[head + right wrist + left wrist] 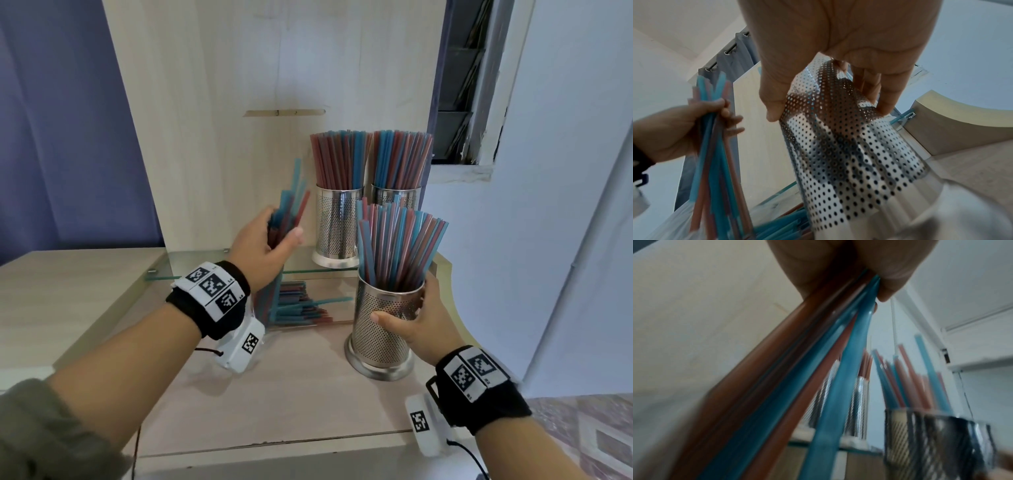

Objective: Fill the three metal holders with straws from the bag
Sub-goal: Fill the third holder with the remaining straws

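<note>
Perforated steel meets our right hand, wrapped round the near holder on the surface; our left hand clutches a bundle of straws above the bag.

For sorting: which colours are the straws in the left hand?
Blue and red straws; head view shows best.

left wrist view motion-blurred: left hand cut off by top edge, fingers not visible, bundle of straws smeared, runs off bottom edge. Near holder right of it too blurred to read. Right wrist view: right hand cropped at top, its holder's base blurred. Bag below left hand mostly cut off
</note>
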Motion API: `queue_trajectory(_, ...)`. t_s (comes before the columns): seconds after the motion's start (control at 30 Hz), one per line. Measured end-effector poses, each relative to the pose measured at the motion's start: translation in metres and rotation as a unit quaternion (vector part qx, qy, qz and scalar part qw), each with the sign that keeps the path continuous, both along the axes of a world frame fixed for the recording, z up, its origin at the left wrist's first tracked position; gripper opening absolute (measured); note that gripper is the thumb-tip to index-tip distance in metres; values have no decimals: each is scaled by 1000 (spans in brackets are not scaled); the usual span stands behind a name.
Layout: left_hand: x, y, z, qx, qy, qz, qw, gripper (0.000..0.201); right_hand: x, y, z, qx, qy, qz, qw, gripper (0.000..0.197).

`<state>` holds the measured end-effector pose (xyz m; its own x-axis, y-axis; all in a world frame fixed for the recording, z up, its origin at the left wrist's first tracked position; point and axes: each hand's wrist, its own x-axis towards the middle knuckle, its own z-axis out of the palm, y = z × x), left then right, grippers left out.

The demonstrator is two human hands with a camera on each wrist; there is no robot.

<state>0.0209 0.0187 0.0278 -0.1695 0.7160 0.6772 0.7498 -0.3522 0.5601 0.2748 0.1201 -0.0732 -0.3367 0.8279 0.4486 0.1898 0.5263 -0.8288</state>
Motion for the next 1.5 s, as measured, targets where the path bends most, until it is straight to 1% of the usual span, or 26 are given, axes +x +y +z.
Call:
queue_trajectory(0.1,12,-14,18,82,-40,-10,996,16,0,-1,2,0,-10,4,1000,111)
queue_trajectory(0.17,21,-21,27,116,-44,-22,992,14,0,-4,7,-6,-12,14,1000,112)
queue_trajectory(0.23,30,-27,31,133,-35,-34,990,12,-2,-9,12,29,9,-4,1000,115)
queue_trajectory(0.33,38,-33,34,143,-24,-59,988,14,-10,-34,27,124,25,-152,980,128)
queue_trajectory(0.37,39,-33,34,139,-20,-63,988,14,-14,-48,33,163,26,-189,968,127)
queue_trajectory(0.4,40,-33,33,130,-15,-66,989,14,-19,-61,40,209,27,-199,957,121)
queue_trajectory(0.47,42,-32,31,98,3,-58,994,14,-30,-83,48,272,12,-157,949,103)
queue_trajectory(0.53,42,-32,29,81,1,-50,995,14,-42,-95,50,272,-19,-53,961,89)
queue_trajectory(0.6,42,-34,27,87,-37,-61,994,12,-52,-101,53,206,-62,61,975,89)
queue_trajectory(0.67,47,-39,25,84,-83,-89,989,11,-60,-103,56,133,-84,133,979,92)
queue_trajectory(0.73,57,-45,21,65,-122,-130,982,10,-68,-101,58,86,-40,169,981,87)
queue_trajectory(0.8,71,-51,14,40,-168,-158,972,14,-73,-99,56,46,33,198,979,75)
queue_trajectory(0.87,79,-55,7,11,-195,-179,964,17,-73,-97,51,29,60,208,976,43)
queue_trajectory(0.9,80,-56,5,5,-183,-188,965,20,-70,-98,49,37,48,197,979,26)
queue_trajectory(0.93,78,-57,5,-1,-161,-200,967,28,-67,-97,47,45,32,181,982,17)
queue_trajectory(1.0,66,-53,8,-3,-111,-207,972,51,-60,-93,40,32,21,149,988,15)
queue_trajectory(1.07,48,-44,8,0,-75,-155,985,57,-51,-82,31,3,27,104,994,10)
queue_trajectory(1.1,38,-37,4,-11,-43,-106,993,59,-46,-77,27,-10,29,86,996,7)
queue_trajectory(1.13,26,-28,-4,-38,22,-42,998,63,-42,-72,23,-20,28,73,997,7)
queue_trajectory(1.17,15,-18,-14,-78,119,25,989,65,-39,-69,20,-28,25,69,997,8)
queue_trajectory(1.2,5,-9,-28,-132,223,73,963,65,-37,-67,18,-36,21,68,997,9)
queue_trajectory(1.23,-3,0,-44,-183,309,89,929,64,-36,-67,17,-40,18,69,997,9)
queue_trajectory(1.27,-8,7,-59,-225,365,84,899,65,-35,-67,17,-42,17,70,996,8)
queue_trajectory(1.3,-10,12,-73,-257,388,72,882,67,-35,-67,16,-43,18,71,996,7)
queue_trajectory(1.37,-11,20,-95,-291,391,66,871,73,-36,-66,15,-43,27,69,996,7)
queue_trajectory(1.5,-7,31,-115,-348,407,104,838,79,-38,-64,11,-42,36,64,996,7)
